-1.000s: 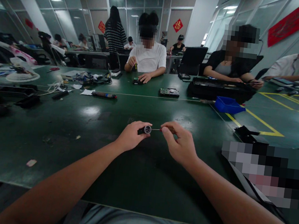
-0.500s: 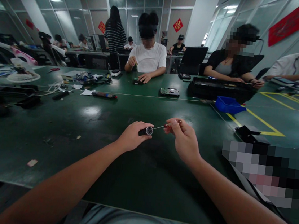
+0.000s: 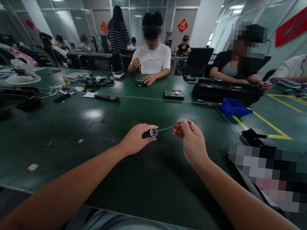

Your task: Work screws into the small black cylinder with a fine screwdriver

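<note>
My left hand is closed round a small black cylindrical part with a pale ring at its open end, which faces right. My right hand pinches the handle end of a thin screwdriver, mostly hidden in the fingers. Its metal shaft slants down to the left, and the tip reaches the ringed end of the black part. Both hands are held over the middle of the green table.
Ahead lie a circuit-board drive, a dark pen-like tool and a blue tray. Black parts sit at right, cables at left. Across the table a person in a white shirt works.
My right hand has shifted slightly to the right and up, and more of the thin shaft shows between the hands. My left hand is nearly still.
</note>
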Demonstrator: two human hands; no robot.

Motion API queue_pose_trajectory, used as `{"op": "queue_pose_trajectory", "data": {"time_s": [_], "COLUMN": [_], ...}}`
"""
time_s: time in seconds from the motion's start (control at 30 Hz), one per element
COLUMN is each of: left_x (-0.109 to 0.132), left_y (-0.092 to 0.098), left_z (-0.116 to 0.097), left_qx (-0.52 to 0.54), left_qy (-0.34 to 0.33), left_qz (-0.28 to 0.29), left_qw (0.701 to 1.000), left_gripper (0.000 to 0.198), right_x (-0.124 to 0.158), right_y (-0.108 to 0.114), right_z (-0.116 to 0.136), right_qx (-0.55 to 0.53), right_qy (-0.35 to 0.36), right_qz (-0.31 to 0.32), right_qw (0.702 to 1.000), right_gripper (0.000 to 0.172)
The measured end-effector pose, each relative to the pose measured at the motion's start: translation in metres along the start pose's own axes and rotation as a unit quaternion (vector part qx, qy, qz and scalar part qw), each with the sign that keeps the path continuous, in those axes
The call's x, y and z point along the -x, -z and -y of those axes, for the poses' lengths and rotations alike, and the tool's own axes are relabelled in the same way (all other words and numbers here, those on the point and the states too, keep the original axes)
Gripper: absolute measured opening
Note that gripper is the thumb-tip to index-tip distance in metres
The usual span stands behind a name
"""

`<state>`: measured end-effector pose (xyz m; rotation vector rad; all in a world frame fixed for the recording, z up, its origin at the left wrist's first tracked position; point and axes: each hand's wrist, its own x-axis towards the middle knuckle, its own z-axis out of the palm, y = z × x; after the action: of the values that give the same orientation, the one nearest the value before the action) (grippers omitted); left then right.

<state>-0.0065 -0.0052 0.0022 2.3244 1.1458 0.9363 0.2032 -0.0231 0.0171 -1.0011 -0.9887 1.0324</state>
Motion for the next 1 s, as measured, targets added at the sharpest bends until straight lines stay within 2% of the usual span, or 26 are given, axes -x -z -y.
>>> {"op": "queue_pose_trajectory", "data": {"time_s": [0.23,0.37,0.43,0.57,0.67,0.73,0.87,1.0], "left_x": [0.001,0.0,0.001,0.001,0.002,0.002,0.002,0.003], "left_y": [0.002,0.002,0.002,0.002,0.001,0.0,0.0,0.001], "left_z": [-0.005,-0.004,-0.004,-0.002,0.001,0.003,0.004,0.003], "left_qx": [-0.02,-0.027,-0.031,-0.027,-0.024,-0.021,-0.009,-0.008], "left_qy": [0.036,0.036,0.028,0.02,0.015,0.013,0.023,0.025], "left_qz": [-0.003,-0.003,-0.003,-0.004,-0.005,-0.006,0.0,0.003], "left_qw": [0.999,0.999,0.999,0.999,1.0,1.0,1.0,1.0], "left_gripper": [0.042,0.036,0.036,0.038,0.04,0.04,0.04,0.041], "right_x": [0.002,0.008,0.012,0.017,0.019,0.02,0.023,0.025], "right_y": [0.001,0.0,0.0,0.0,0.001,0.001,0.0,0.0], "right_z": [-0.001,0.007,0.013,0.021,0.021,0.02,0.018,0.019], "right_qx": [0.108,0.167,0.229,0.342,0.363,0.366,0.352,0.35], "right_qy": [0.084,0.122,0.145,0.198,0.24,0.258,0.276,0.277], "right_qz": [0.039,0.044,0.042,-0.001,0.0,0.02,0.066,0.095], "right_qw": [0.99,0.977,0.962,0.919,0.9,0.894,0.892,0.89], "right_gripper": [0.026,0.026,0.027,0.032,0.036,0.03,0.014,0.013]}}
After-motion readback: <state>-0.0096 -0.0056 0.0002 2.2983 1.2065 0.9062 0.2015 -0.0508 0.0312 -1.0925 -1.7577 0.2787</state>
